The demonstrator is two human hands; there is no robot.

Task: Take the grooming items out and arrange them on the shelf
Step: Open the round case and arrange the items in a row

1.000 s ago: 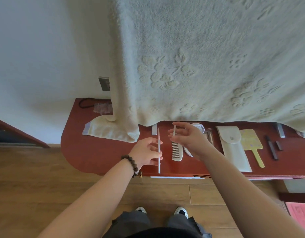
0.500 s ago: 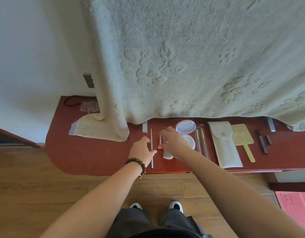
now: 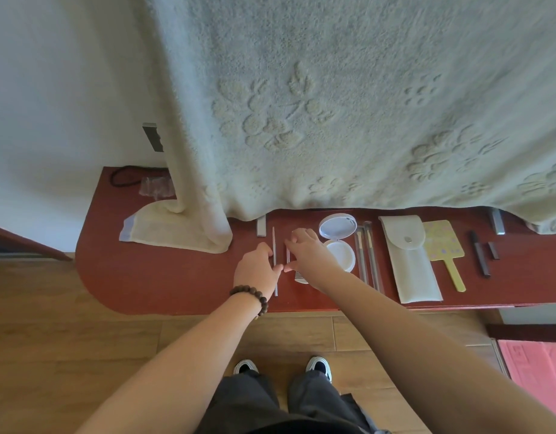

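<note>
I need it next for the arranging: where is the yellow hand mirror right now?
In the head view, the yellow hand mirror lies flat on the red shelf, right of centre, between the white pouch and the dark sticks.

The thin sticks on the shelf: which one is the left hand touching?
The leftmost thin stick, left of the comb. The left hand rests its fingers on it; the two brushes lie untouched right of the round case.

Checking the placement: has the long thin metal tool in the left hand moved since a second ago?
Yes. The thin metal tool has come down onto the red shelf, left of the white comb, the left hand touching it.
</note>
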